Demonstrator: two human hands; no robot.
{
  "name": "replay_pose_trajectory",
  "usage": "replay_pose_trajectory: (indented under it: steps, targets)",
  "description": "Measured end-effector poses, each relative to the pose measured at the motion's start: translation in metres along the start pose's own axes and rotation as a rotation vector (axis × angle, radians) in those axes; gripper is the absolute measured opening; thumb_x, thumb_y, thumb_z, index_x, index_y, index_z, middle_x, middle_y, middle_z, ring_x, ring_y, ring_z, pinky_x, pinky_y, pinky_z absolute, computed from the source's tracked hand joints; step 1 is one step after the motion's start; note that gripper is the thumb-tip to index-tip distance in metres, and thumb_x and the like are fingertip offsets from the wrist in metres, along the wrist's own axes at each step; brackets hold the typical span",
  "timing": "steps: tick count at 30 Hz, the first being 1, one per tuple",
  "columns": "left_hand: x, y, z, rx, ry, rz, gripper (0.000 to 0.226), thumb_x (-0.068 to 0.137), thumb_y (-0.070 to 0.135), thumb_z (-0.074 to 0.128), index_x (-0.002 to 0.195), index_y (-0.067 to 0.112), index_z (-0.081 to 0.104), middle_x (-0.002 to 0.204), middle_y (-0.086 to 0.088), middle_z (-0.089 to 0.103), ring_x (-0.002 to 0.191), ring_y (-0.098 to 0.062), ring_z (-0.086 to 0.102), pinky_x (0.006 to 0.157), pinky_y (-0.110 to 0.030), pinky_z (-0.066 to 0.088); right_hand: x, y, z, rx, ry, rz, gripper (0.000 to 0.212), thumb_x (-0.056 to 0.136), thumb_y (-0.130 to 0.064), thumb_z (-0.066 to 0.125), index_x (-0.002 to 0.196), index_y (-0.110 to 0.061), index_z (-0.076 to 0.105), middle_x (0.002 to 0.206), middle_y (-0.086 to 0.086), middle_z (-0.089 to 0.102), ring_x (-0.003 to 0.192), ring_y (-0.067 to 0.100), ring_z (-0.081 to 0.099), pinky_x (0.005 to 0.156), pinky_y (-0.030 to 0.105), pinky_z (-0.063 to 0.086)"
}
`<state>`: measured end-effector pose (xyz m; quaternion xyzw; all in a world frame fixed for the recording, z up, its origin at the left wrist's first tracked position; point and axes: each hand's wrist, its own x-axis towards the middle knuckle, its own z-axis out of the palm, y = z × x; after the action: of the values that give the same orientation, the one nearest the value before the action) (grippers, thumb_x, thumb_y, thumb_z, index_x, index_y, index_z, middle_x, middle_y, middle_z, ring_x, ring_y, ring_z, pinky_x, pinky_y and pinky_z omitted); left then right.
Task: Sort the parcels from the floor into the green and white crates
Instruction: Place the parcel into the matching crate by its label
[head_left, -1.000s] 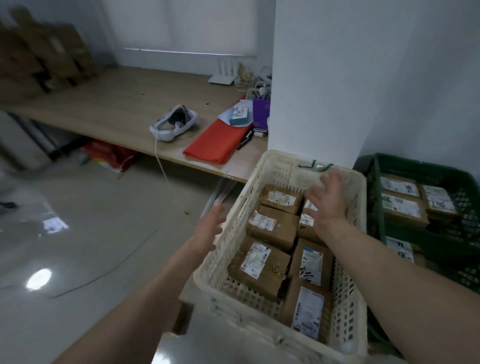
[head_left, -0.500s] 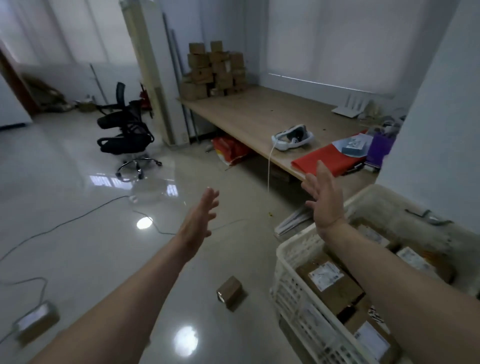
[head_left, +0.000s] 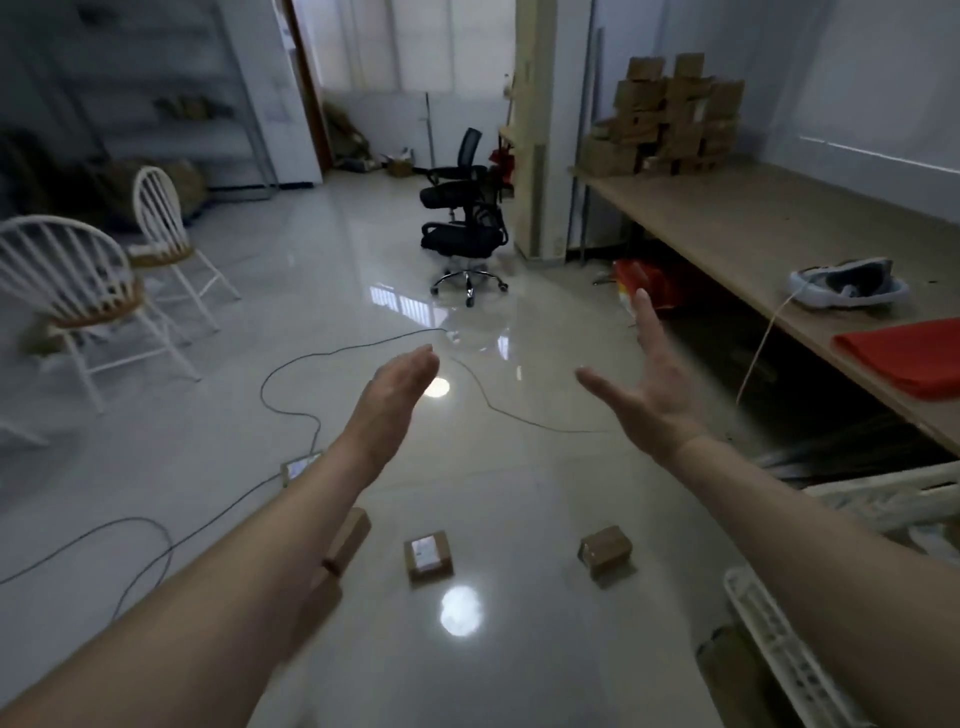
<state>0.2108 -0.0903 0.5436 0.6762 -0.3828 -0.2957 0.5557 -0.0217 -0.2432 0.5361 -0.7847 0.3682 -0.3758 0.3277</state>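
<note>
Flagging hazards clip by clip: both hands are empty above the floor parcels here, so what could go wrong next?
The cable loops across the floor close to the parcels; a foot could snag on it. The leftmost parcel is half hidden behind the left forearm and might be overlooked. The right parcel shows no label on top, so it may land in the wrong crate.

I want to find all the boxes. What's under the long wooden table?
Something red lies on the floor under the table, near its far end. Nearer, it is dark, and the tabletop hides the rest.
</note>
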Motion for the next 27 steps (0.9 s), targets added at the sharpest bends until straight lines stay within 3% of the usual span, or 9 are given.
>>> replay_pose_trajectory:
  steps: [2,4,9,14,20,23,27]
  targets:
    - [-0.014,-0.014,-0.043,0.118,0.05,-0.017,0.09,0.071,0.084,0.058,0.145,0.034,0.049,0.163,0.005,0.023,0.145,-0.015,0.031,0.117,-0.051,0.027,0.0,-0.013,0.036,-0.081,-0.021,-0.045,0.117,0.075,-0.068,0.076,0.165,-0.031,0.011,0.173,-0.001,0.015,0.158,0.021,0.016,0.126,0.047,0.022]
    - [-0.032,-0.029,-0.08,0.259,0.106,-0.03,0.092,0.069,0.079,0.065,0.148,0.036,0.045,0.167,0.007,0.007,0.149,-0.018,0.025,0.114,-0.04,0.027,-0.002,-0.026,0.069,-0.197,-0.076,-0.081,0.11,0.08,-0.052,0.083,0.165,-0.03,0.017,0.173,0.004,0.013,0.159,0.025,0.014,0.125,0.051,0.025]
    - [-0.079,-0.065,-0.155,0.635,0.27,-0.042,0.114,0.065,0.064,0.081,0.157,0.038,0.02,0.165,0.017,-0.014,0.154,-0.014,0.007,0.12,-0.039,0.023,-0.015,-0.061,0.142,-0.384,-0.303,-0.177,0.112,0.077,-0.048,0.086,0.164,-0.039,0.016,0.174,0.004,-0.001,0.16,0.028,0.004,0.12,0.062,0.029]
    - [-0.123,-0.081,-0.199,0.683,0.402,-0.144,0.129,0.063,0.056,0.087,0.159,0.037,0.003,0.166,0.013,-0.013,0.154,-0.012,0.0,0.122,-0.039,0.021,-0.022,-0.092,0.196,-0.308,-0.422,-0.257,0.122,0.078,-0.029,0.09,0.164,-0.04,0.004,0.174,0.004,-0.009,0.158,0.033,0.017,0.116,0.048,0.037]
    - [-0.17,-0.087,-0.218,0.657,0.556,-0.266,0.132,0.065,0.046,0.09,0.159,0.035,-0.001,0.167,0.012,-0.012,0.153,-0.008,0.002,0.117,-0.03,0.019,-0.028,-0.113,0.242,-0.22,-0.53,-0.316,0.122,0.083,-0.015,0.085,0.164,-0.04,-0.003,0.174,0.005,-0.009,0.152,0.037,0.029,0.109,0.041,0.04]
    - [-0.192,-0.09,-0.219,0.649,0.622,-0.335,0.13,0.066,0.045,0.089,0.159,0.035,-0.001,0.167,0.011,-0.012,0.153,-0.008,0.003,0.117,-0.031,0.019,-0.03,-0.112,0.258,-0.191,-0.584,-0.331,0.119,0.086,-0.018,0.084,0.164,-0.04,-0.004,0.174,0.004,-0.009,0.153,0.035,0.028,0.108,0.041,0.04]
    - [-0.215,-0.101,-0.213,0.605,0.696,-0.416,0.128,0.069,0.043,0.089,0.159,0.036,-0.002,0.167,0.011,-0.01,0.152,-0.009,0.007,0.114,-0.029,0.021,-0.033,-0.107,0.273,-0.096,-0.62,-0.259,0.114,0.087,-0.033,0.081,0.165,-0.035,-0.003,0.174,0.004,-0.005,0.158,0.026,0.015,0.118,0.041,0.029]
